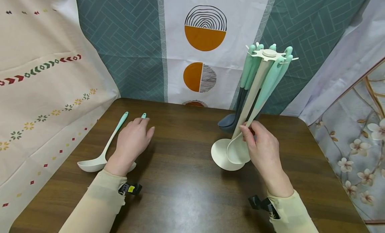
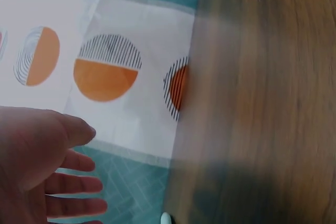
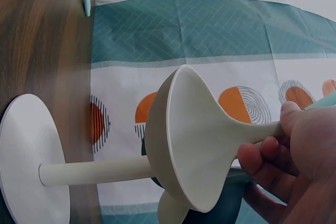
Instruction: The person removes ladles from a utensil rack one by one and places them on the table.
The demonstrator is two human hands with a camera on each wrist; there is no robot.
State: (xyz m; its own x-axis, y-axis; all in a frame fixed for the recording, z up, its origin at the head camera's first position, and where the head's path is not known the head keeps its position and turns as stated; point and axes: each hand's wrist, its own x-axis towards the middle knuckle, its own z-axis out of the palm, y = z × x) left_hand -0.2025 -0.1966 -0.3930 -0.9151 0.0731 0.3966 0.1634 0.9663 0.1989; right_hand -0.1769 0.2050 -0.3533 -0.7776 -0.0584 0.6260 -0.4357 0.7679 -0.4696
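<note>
On the right of the table, a cream utensil stand (image 1: 225, 149) holds several hanging tools with mint handles. My right hand (image 1: 264, 146) pinches the neck of a cream spoon (image 1: 239, 151), whose mint handle reaches up to the rack (image 1: 269, 53). The spoon's deep bowl (image 3: 197, 140) faces the right wrist camera, in front of the stand's pole (image 3: 94, 172). My left hand (image 1: 133, 139) is above the table's left side, fingers extended and holding nothing. Beside it lies a cream ladle (image 1: 93, 164). A second mint-handled utensil (image 1: 144, 115) is mostly hidden under that hand.
Dark grey utensil heads (image 1: 227, 122) hang behind the pole, close to my right hand. A patterned cloth (image 1: 192, 42) hangs along the table's back edge. Light draped fabric borders the brown wooden table (image 1: 186, 186) at left and right.
</note>
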